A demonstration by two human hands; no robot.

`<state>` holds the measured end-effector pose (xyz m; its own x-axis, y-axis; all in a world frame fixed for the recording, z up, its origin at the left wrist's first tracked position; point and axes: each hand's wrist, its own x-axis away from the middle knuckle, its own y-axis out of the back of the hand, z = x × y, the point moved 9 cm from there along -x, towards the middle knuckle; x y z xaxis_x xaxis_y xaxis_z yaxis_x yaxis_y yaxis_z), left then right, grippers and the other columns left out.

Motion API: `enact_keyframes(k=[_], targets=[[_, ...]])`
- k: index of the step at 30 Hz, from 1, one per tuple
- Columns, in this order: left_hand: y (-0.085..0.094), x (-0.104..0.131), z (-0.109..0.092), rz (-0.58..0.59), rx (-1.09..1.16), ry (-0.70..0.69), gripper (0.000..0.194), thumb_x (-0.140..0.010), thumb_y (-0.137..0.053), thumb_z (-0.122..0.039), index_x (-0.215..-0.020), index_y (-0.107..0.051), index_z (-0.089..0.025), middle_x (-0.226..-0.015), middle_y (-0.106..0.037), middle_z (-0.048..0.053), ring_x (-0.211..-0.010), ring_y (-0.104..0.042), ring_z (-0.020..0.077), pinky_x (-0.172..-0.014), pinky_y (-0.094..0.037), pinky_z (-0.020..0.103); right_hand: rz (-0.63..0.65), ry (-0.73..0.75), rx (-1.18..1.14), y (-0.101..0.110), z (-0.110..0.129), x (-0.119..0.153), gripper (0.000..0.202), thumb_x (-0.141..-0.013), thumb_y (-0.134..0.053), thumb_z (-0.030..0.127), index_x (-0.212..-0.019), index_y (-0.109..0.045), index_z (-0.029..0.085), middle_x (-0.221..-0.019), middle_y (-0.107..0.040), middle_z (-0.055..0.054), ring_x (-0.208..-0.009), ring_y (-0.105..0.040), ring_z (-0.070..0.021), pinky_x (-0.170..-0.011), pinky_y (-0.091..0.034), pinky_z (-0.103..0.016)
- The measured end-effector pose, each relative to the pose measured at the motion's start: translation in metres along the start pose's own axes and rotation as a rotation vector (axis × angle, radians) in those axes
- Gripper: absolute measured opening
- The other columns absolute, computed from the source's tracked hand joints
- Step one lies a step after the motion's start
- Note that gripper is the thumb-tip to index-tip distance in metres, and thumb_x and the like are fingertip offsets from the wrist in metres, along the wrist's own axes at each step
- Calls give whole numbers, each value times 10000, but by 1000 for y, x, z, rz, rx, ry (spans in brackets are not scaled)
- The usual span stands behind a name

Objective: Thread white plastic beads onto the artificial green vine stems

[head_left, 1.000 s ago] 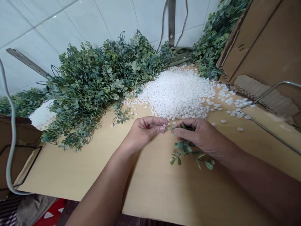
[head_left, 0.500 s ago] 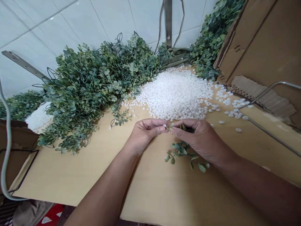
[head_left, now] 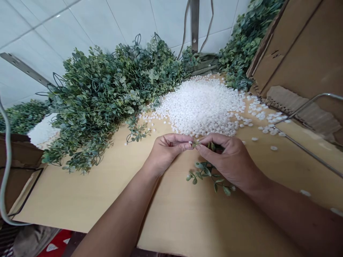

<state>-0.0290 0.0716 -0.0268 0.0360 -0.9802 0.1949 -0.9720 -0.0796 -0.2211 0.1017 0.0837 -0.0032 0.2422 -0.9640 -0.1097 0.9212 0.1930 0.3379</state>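
Observation:
My left hand (head_left: 171, 148) pinches a small white bead-like piece (head_left: 190, 142) between thumb and forefinger, right at the tip of a green sprig. My right hand (head_left: 227, 155) is closed on that leafy sprig (head_left: 207, 170), whose lower leaves hang below the palm over the table. The fingertips of both hands nearly meet. Just beyond them lies a heap of small white pieces (head_left: 205, 103). Part of the sprig's stem is hidden inside my right hand.
A big pile of leafy green sprigs (head_left: 104, 89) fills the back left of the wooden table (head_left: 107, 200). At right stand a cardboard box (head_left: 308, 46) and a bent metal rod (head_left: 308, 151). More greenery (head_left: 243, 43) rises behind. A pale hose (head_left: 8, 160) curves at far left.
Both hands keep their pinch at the sprig's tip. The hanging leaves have shifted slightly left and up; the camera view has moved a little.

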Motion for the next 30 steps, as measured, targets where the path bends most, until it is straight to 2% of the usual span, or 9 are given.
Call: enact_keyframes(k=[4,9,17,23,30], targets=[[1,0,1,-12,-23,-3,202,-466,-816,-221,-631,-712,-169,-611,-699,12,-596,-626,121,-698,-508,278,-12,19,40,1,2,1,119,-671,-545,226,-621,-613,142,-534,-559,0,-468,-432,-89,-451,-367,-209],[0,1,0,-9,-58,-6,193,-466,-815,-231,-617,-714,-167,-626,-706,16,-593,-619,113,-680,-505,256,3,40,69,-1,3,1,109,-676,-531,190,-599,-599,153,-592,-602,-24,-568,-521,-127,-516,-400,-232],[0,-1,5,15,-72,29,165,-486,-807,-231,-593,-706,-157,-639,-711,24,-604,-628,125,-687,-509,266,54,-48,2,-10,-6,2,116,-675,-543,212,-589,-590,151,-612,-621,-25,-591,-540,-135,-543,-407,-242],[-3,-3,7,94,-44,70,142,-512,-796,-208,-602,-701,-153,-600,-701,16,-553,-625,125,-677,-518,287,122,-125,-116,-17,-17,2,157,-685,-563,281,-616,-592,142,-657,-632,-45,-633,-559,-152,-591,-419,-265],[-4,-4,9,124,-51,89,161,-503,-802,-221,-598,-696,-146,-591,-697,20,-552,-628,124,-686,-520,290,131,-132,-114,-16,-17,2,181,-695,-564,307,-625,-600,143,-631,-617,-34,-605,-543,-142,-541,-398,-251]])
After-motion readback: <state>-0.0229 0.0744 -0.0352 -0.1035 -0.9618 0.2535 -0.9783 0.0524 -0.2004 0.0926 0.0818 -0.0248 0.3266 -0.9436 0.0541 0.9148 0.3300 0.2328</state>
